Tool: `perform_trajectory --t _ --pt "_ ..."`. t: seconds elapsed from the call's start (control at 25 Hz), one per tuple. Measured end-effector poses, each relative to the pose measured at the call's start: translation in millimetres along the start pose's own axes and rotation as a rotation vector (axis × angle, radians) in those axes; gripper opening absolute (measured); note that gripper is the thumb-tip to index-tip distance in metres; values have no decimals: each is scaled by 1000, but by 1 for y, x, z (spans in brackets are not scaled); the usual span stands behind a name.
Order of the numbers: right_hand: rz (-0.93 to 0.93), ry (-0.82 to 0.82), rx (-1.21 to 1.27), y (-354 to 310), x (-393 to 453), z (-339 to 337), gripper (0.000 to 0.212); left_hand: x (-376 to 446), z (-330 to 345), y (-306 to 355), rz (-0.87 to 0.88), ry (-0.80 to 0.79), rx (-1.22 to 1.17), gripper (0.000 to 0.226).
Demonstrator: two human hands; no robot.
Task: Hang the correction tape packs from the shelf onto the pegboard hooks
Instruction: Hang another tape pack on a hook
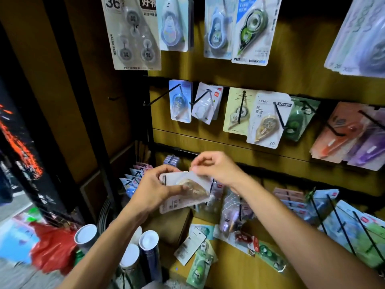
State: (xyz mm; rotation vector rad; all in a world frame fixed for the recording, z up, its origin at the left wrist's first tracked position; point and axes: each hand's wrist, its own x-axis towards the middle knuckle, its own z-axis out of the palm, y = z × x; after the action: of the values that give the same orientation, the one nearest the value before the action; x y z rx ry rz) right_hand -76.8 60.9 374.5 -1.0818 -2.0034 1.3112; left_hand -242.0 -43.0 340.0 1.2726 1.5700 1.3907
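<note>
Both hands hold one correction tape pack [187, 189], a white card with a beige dispenser in a clear blister, in front of the lower pegboard. My left hand [155, 187] grips its left side, thumb across the blister. My right hand [214, 168] pinches its top right corner. Several loose packs [198, 250] lie on the wooden shelf [235, 270] below my arms. Above, a matching beige pack [267, 122] hangs on a black hook. Further left, a long black hook [161, 95] juts out with a blue pack at its back.
More packs hang in rows on the wooden pegboard [302, 59] above and to the right. Black hooks with packs [350, 228] stick out at the lower right. White-capped tubes [143, 247] stand at the lower left, beside a red bag [56, 251].
</note>
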Motion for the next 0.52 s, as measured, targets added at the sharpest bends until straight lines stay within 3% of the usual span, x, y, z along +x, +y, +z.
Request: perform_trajectory --t 0.16,0.24,0.4,0.52 --pt "8 -19 -49 17 -49 -24 22 -8 22 19 115 43 -67 37" --pt "-39 9 -123 22 -70 -40 9 -14 44 32 178 24 -86 35" --pt "-147 278 -35 28 -111 -71 10 -19 66 41 129 28 -297 29" --pt "-191 467 113 26 -138 -98 6 -21 76 32 102 -22 -205 24"
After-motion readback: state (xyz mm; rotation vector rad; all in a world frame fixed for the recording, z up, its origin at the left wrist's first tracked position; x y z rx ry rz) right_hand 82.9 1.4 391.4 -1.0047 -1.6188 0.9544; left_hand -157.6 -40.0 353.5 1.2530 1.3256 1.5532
